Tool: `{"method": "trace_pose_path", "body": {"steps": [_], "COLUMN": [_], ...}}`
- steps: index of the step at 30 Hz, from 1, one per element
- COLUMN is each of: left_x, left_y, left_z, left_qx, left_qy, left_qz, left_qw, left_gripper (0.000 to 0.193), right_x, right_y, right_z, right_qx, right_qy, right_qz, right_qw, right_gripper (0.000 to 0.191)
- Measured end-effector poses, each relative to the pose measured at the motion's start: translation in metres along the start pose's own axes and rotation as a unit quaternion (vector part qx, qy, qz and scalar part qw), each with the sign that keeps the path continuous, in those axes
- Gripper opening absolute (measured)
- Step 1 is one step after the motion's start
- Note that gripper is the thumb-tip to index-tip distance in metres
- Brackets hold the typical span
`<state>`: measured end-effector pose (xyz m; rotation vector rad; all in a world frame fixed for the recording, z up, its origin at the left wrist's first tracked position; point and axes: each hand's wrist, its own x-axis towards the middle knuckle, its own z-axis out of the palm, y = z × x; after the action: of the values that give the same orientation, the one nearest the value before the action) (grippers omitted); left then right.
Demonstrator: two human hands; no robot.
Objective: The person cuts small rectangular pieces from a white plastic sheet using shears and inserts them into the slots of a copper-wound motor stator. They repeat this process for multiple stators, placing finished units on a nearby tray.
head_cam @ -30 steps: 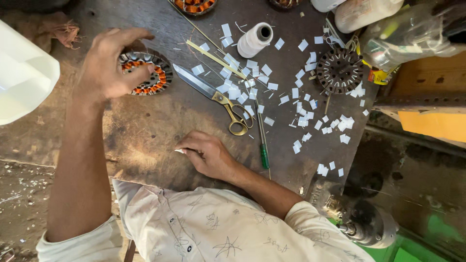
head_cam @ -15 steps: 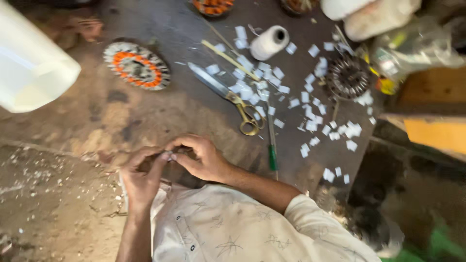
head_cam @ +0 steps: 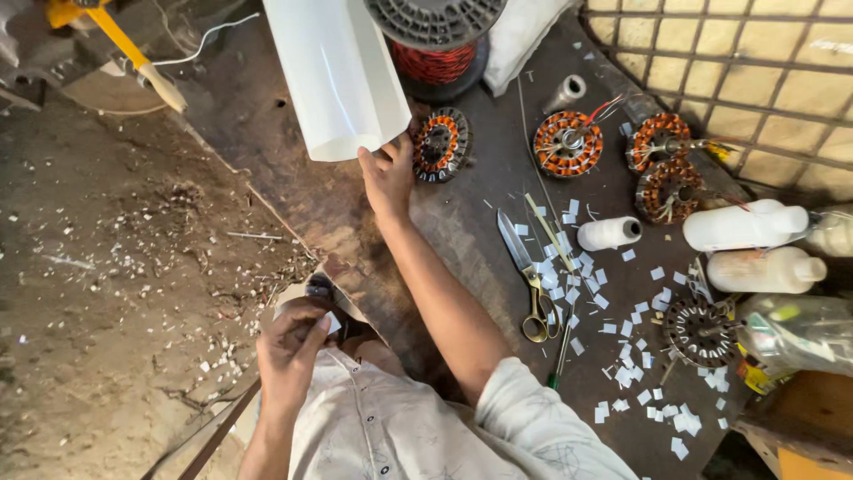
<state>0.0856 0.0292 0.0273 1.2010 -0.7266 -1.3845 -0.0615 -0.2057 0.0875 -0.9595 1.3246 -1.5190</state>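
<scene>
Hands apart at this moment, one out on the bench, one back near the body. Right hand [head_cam: 388,173] reaches forward, fingers curled at the lower edge of a big white sheet roll [head_cam: 342,76], gripping or at least touching it; just beside that hand lies a wound stator [head_cam: 442,144] with orange and dark coils, flat on the dark workbench [head_cam: 293,160]. Left hand [head_cam: 293,342] sits close to the chest, fingers pinched shut on a small white paper slip [head_cam: 333,323]; something dark sits under it, possibly a second part, too hidden to name. Further right along the bench: scissors [head_cam: 526,280] with yellow handles, blades closed, lying among scattered white paper bits [head_cam: 622,356]. Green-handled screwdriver [head_cam: 560,360] just beside the scissor handles. White thread spool [head_cam: 609,233] on its side beyond the scissors. Three more copper-wound stators [head_cam: 569,142] grouped near the far edge, and a bare dark rotor piece [head_cam: 697,331] lower down. Two white bottles [head_cam: 746,227] lie on their sides at the right. Large reel of red wire [head_cam: 435,49] stands at the top, behind the sheet roll.
</scene>
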Motion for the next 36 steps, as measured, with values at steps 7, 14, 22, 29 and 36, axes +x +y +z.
{"method": "trace_pose_path", "body": {"steps": [7,14,22,29,36], "left_x": [-0.007,0.005,0.021,0.011,0.015], "left_y": [-0.01,0.013,0.031,0.031,0.01], "left_z": [-0.014,-0.003,0.062,0.065,0.071], "left_qx": [-0.035,0.058,0.255,0.192,0.06], "left_qy": [0.024,0.029,-0.121,-0.098,-0.074], "left_qz": [0.022,0.079,0.023,-0.042,0.017], "left_qw": [0.999,0.995,0.959,0.976,0.995], "left_gripper": [0.013,0.016,0.031,0.03,0.017], "right_x": [0.006,-0.123,-0.211,-0.186,-0.164], "right_y": [-0.021,-0.024,-0.03,-0.037,-0.056], "right_z": [-0.009,-0.121,-0.176,-0.173,-0.227], "right_qx": [-0.317,-0.438,-0.432,-0.484,-0.466], "right_qy": [0.074,-0.115,-0.143,-0.154,-0.175], "right_qz": [-0.224,-0.292,-0.25,-0.222,-0.223], "right_qw": [0.919,0.843,0.855,0.832,0.839], "right_gripper": [0.037,0.061,0.069,0.057,0.041]}}
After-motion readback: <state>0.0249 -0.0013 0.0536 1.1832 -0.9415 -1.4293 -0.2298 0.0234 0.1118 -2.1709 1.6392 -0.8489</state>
